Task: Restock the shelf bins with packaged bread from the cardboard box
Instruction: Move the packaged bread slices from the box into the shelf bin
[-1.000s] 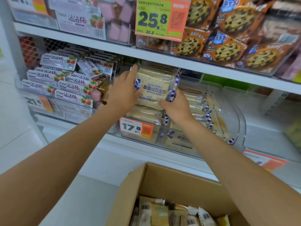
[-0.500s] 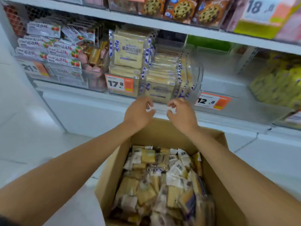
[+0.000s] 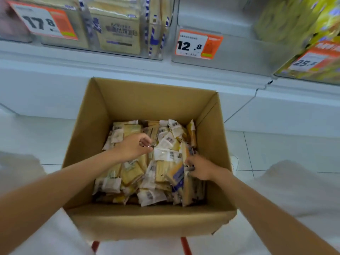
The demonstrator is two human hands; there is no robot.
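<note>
An open cardboard box (image 3: 147, 103) stands below the shelf, holding several loose bread packets (image 3: 165, 155) in clear and yellow wrappers. My left hand (image 3: 131, 149) is down inside the box at its middle, thumb and forefinger pinched on the edge of a wrapper. My right hand (image 3: 199, 169) is at the right side of the pile, with its fingers curled round the edge of an upright packet with purple print (image 3: 177, 174). Above, a clear shelf bin (image 3: 117, 34) is stacked with the same bread.
Price tags reading 17.8 (image 3: 44, 23) and 12.8 (image 3: 197, 45) hang on the shelf front. A clear bin (image 3: 230, 21) sits behind the 12.8 tag. Yellow packages (image 3: 294, 21) fill the far right. Red legs (image 3: 185, 245) show under the box, on the white tiled floor.
Both hands left the bread stack in the shelf bin and dropped into the box. The view tilted down from the shelf to the box.
</note>
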